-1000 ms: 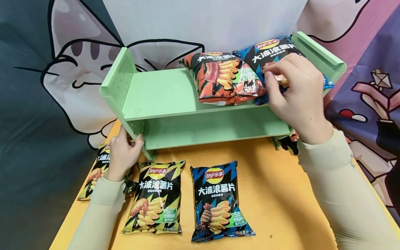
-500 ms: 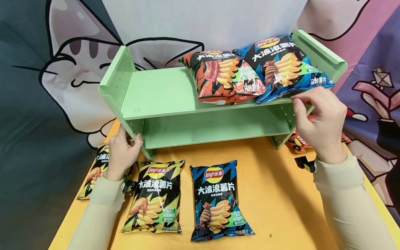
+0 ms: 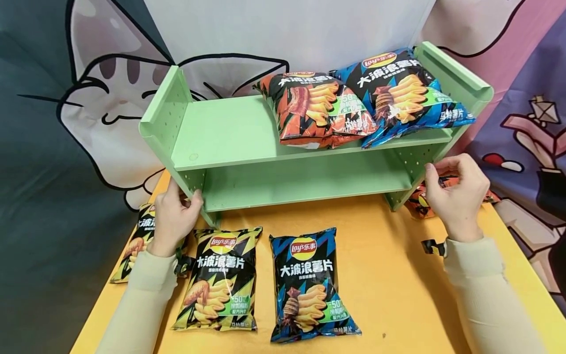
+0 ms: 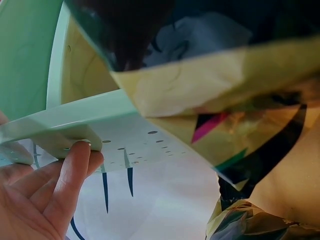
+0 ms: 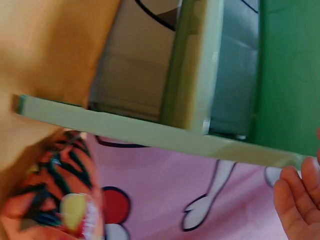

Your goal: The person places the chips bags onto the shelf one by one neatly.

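Note:
A light green two-tier shelf [image 3: 221, 132] stands on the yellow table. My left hand [image 3: 174, 216] grips its left side panel near the lower tier; in the left wrist view, fingers [image 4: 75, 172] press the panel's outer face. My right hand [image 3: 460, 194] is beside the right side panel, fingers loosely bent, fingertips right at its front edge. On the upper tier, an orange chip bag [image 3: 314, 110] and a blue chip bag [image 3: 398, 96] lean side by side at the right. The blue bag sits against the right panel and overhangs the front edge slightly.
A yellow-black chip bag [image 3: 221, 280] and another blue chip bag [image 3: 305, 285] lie flat before the shelf. Another yellow-black bag [image 3: 141, 231] lies left of it, partly behind my left hand. An orange bag [image 3: 420, 201] lies beyond the right panel. Printed cloth [image 3: 119, 128] hangs behind.
My right hand has moved down and right, from in front of the blue bag on the upper tier to the lower right side panel. My left hand keeps its grip.

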`<state>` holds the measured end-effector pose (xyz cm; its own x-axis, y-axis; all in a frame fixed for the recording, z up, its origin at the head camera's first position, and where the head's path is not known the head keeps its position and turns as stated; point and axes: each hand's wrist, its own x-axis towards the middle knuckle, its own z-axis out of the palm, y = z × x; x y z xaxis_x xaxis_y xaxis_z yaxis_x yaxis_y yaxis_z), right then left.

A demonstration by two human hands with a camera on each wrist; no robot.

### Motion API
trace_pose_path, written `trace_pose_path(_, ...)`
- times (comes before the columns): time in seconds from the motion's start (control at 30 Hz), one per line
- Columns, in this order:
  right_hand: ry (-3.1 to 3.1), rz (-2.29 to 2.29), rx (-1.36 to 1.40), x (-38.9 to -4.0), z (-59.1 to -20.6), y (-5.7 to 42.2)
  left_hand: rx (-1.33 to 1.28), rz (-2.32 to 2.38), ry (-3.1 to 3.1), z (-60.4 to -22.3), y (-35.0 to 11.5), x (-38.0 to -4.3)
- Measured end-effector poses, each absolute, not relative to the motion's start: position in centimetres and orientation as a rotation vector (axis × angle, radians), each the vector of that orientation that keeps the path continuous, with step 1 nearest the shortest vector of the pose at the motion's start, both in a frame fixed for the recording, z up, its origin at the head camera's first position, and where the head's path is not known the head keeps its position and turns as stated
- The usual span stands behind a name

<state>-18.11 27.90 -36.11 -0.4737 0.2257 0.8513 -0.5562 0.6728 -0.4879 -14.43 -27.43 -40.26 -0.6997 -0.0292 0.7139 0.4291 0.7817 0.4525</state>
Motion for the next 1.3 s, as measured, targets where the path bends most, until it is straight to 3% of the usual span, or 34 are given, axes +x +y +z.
trace_pose_path(0.27,-1.97,1.107,0.138,-19.2,-38.8,29.5,-0.298,-0.801,-2.229,-39.9,-27.1,-14.7)
trace_pose_path(0.57,-2.307,0.883,0.198,-20.5,-41.9,30.5,-0.295,-0.819,-2.224,-40.0,-27.1,-14.5)
trace_pose_path(1.3,-2.385,0.854,0.123,-21.0,-43.7,29.7,-0.249,-0.801,-2.265,-40.1,-27.4,-14.3)
